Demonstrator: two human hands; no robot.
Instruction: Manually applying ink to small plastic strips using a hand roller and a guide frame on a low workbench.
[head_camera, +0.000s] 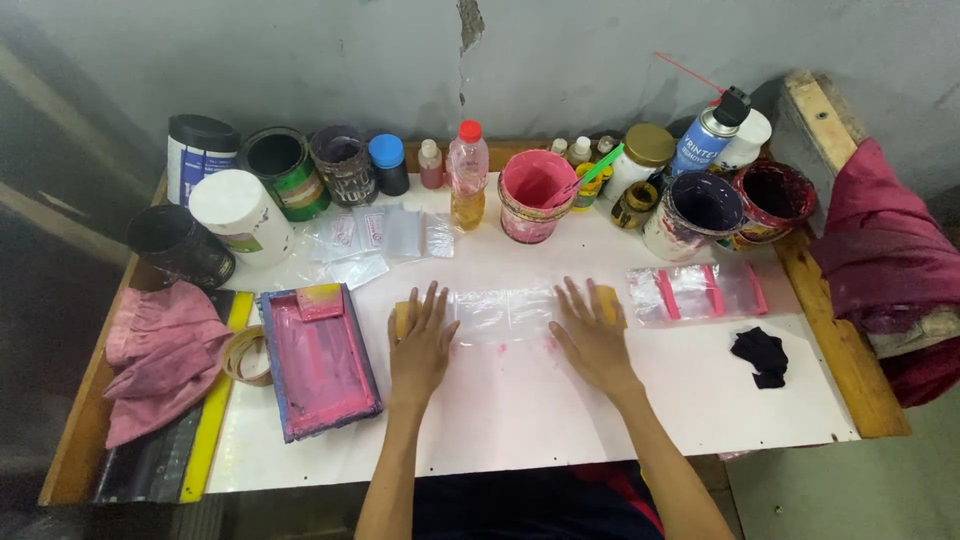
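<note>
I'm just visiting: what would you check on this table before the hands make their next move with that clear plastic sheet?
1. Both hands flat on the sheet: ok; left hand and right hand press its two ends.
2. Clear plastic sheet lying flat on the white tabletop: ok.
3. Yellow pieces under the hands: cannot tell; mostly covered.
4. Pink-inked screen frame apart from the left hand: ok.
5. Pink paint bucket upright behind the sheet: ok.
6. Pink smears beside the sheet dry: cannot tell.
</note>
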